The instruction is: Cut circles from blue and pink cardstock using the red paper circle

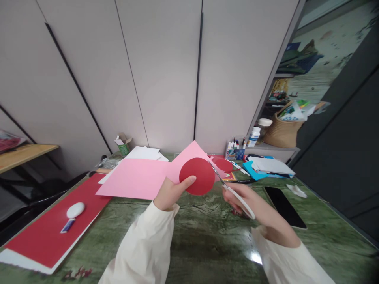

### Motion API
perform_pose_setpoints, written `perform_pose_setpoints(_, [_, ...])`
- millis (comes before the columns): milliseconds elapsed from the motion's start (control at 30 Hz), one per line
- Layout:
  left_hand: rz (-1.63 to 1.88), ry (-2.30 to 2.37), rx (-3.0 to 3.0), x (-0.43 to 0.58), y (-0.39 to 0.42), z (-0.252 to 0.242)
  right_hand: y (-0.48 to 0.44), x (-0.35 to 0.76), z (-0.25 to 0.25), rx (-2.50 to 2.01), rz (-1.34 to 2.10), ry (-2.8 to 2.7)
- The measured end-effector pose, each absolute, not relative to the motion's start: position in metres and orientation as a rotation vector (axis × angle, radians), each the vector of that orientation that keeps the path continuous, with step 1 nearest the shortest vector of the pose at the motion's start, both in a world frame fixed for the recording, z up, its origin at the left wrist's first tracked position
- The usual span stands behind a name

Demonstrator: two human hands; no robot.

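Note:
My left hand [171,192] pinches a red paper circle [199,174] at its lower left edge and holds it up above the green marble table [207,236]. My right hand [241,200] grips white-handled scissors [233,191], whose blades point up and left to the circle's right edge. A pink sheet [139,177] lies flat behind the circle, and a folded pink piece [189,156] rises just behind it.
A long red sheet [53,228] with a white glue stick [74,211] lies at the left. A black phone [284,205] rests at the right beside blue and white papers [266,165]. Bottles and markers [245,144], a woven basket [281,132] and a small carton [122,145] stand at the back.

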State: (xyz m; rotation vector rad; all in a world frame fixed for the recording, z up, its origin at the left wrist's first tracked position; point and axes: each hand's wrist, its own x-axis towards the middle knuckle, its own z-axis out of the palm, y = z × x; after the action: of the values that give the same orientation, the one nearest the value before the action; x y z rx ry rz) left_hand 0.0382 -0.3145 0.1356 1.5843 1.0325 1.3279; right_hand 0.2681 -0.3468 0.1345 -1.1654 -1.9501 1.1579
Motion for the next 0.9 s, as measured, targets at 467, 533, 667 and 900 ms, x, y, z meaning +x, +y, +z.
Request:
perform_pose_setpoints(467, [1.335, 0.890, 1.607, 0.037, -0.314, 0.139, -0.350, 0.275, 0.139, -1.238, 1.143, -1.990])
perform_pose_setpoints(533, [1.331, 0.889, 1.609, 0.036, -0.314, 0.139, -0.350, 0.275, 0.139, -1.247, 1.145, -1.993])
perform_pose_setpoints(667, [1.328, 0.876, 1.601, 0.035, -0.313, 0.138, -0.350, 0.275, 0.141, -1.272, 1.136, -1.999])
perform_pose_setpoints(900, [1.251, 0.856, 1.595, 0.031, -0.310, 0.135, -0.351, 0.278, 0.146, -1.283, 1.159, -2.025])
